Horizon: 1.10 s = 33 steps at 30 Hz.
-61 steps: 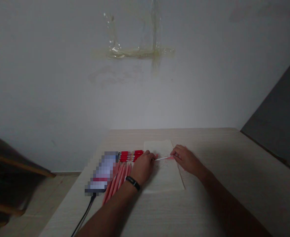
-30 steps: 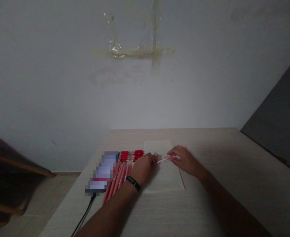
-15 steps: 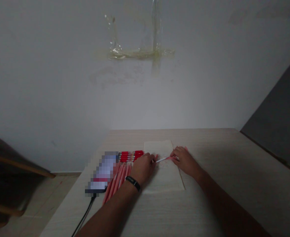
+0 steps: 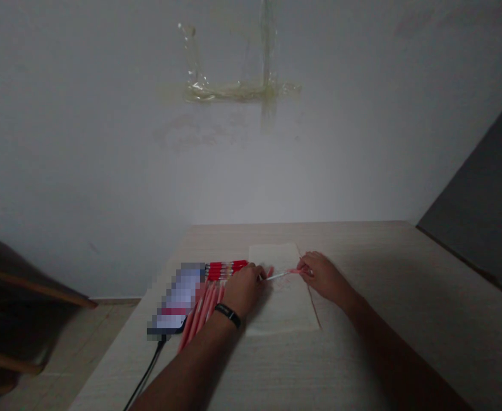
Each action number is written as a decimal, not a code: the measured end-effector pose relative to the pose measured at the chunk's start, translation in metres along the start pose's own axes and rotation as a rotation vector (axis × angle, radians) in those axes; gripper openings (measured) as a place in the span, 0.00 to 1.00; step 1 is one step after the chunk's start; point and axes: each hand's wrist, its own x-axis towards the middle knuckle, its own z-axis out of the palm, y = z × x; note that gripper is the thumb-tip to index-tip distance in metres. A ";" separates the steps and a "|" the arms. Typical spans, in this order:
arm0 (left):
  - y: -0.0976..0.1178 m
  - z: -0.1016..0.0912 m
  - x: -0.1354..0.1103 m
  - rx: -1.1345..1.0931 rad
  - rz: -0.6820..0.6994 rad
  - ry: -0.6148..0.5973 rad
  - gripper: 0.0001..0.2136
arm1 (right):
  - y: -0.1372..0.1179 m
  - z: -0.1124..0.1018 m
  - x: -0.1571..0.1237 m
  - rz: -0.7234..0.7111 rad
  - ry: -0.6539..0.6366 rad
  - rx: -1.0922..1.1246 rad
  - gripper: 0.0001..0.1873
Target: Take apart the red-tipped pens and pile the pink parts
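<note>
My left hand point(image 4: 243, 290), with a dark band point(image 4: 227, 315) on its wrist, pinches the left end of a thin white stick point(image 4: 278, 275). The fingers of my right hand point(image 4: 324, 276) are closed on a pink strand-like piece point(image 4: 296, 271) at the stick's other end; its exact kind is unclear. Both hands are over a pale sheet point(image 4: 279, 317) that has a dark line along its right edge. A small pink piece point(image 4: 270, 270) and faint pink scraps or marks lie between the hands. Beside my left hand are several red pens point(image 4: 221, 269) in a row.
Several long pink tubes or pens point(image 4: 199, 317) lie beside my left forearm. A blurred-out phone point(image 4: 180, 299) with a black cable point(image 4: 148, 365) is at the table's left. The wooden table point(image 4: 362, 240) meets a wall point(image 4: 340, 142) with old tape point(image 4: 229, 93) on it.
My left hand and the stick's left end have shifted slightly left. My right hand has moved a little to the right, and the pink tip behind its knuckles no longer shows.
</note>
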 end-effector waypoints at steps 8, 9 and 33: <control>0.002 -0.006 0.000 0.008 -0.040 0.019 0.12 | 0.010 -0.009 0.003 -0.092 0.061 0.073 0.09; 0.002 -0.006 0.000 0.011 -0.045 0.016 0.12 | 0.010 -0.008 0.003 -0.102 0.060 0.079 0.09; -0.001 -0.001 0.000 0.039 -0.030 0.030 0.14 | 0.007 -0.008 0.003 -0.129 0.052 0.092 0.09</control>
